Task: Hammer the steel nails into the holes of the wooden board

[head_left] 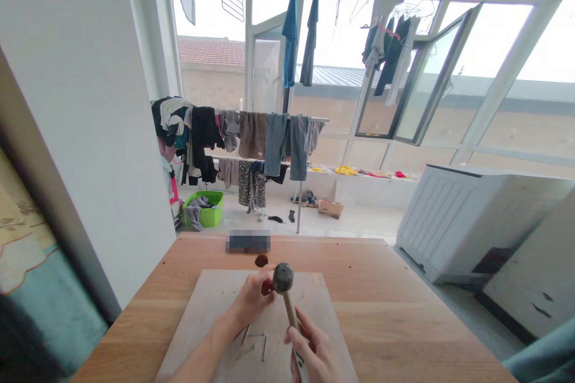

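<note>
As the right hand (pixel 315 348) is gripping a forward-pointing hammer (pixel 290 309), its head (pixel 283 278) is hovering beside the left hand (pixel 252 298), whose grip is unclear.

The one head-worn view looks forward and down over the bench (pixel 381 317), the left hand (pixel 254 296) and right hand (pixel 312 341) close below, past the bench's far edge to windows (pixel 332 102) well beyond.

"What's the desk (pixel 395 305) like?"
"Wooden, with a pale board (pixel 276 320) flat on it."
"And on the board?"
"Loose nails (pixel 264 348). Past its far edge, the desk bears a round brown thing (pixel 261 260) and a blurred dark object (pixel 248 242)."
</note>
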